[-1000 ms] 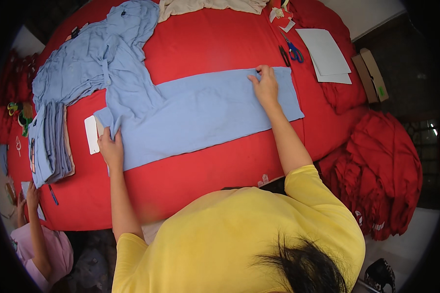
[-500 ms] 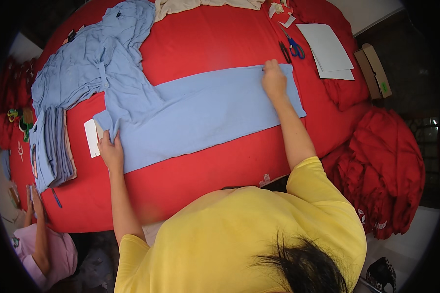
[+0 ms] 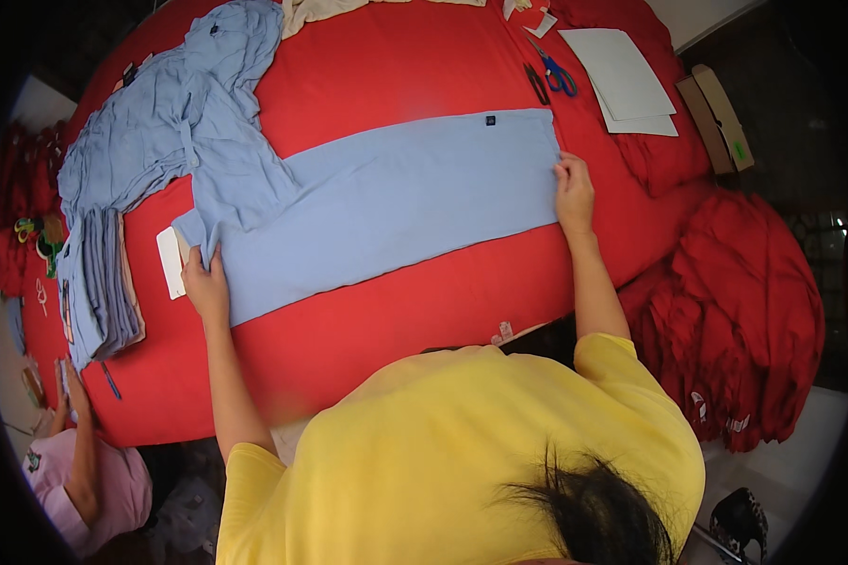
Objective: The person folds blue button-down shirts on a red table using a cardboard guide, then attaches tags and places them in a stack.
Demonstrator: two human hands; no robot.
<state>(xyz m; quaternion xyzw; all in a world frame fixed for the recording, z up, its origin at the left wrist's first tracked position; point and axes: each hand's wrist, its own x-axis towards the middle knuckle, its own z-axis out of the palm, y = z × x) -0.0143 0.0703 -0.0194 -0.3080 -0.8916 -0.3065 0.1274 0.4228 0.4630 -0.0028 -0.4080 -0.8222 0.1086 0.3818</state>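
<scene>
A light blue shirt (image 3: 396, 202), folded into a long strip, lies across the red cloth in front of me. A small dark label shows near its far right corner. My right hand (image 3: 575, 193) pinches the shirt's right edge. At the shirt's left end, my left hand (image 3: 205, 287) grips the bunched fabric between thumb and fingers. A white card (image 3: 171, 264) sticks out from under that end, close to my left fingers. A crumpled sleeve section with a buttoned tab lies over the shirt's left part.
More blue shirts (image 3: 151, 132) lie loose at the far left, above a folded stack (image 3: 99, 282). Blue-handled scissors (image 3: 560, 79), white sheets (image 3: 622, 80) and a cardboard box (image 3: 721, 118) are at the far right. Red garments (image 3: 725, 320) hang right. Another person (image 3: 89, 476) works lower left.
My right hand has moved from the shirt's far right part to its right edge, uncovering the dark label. My left hand keeps its place on the left end.
</scene>
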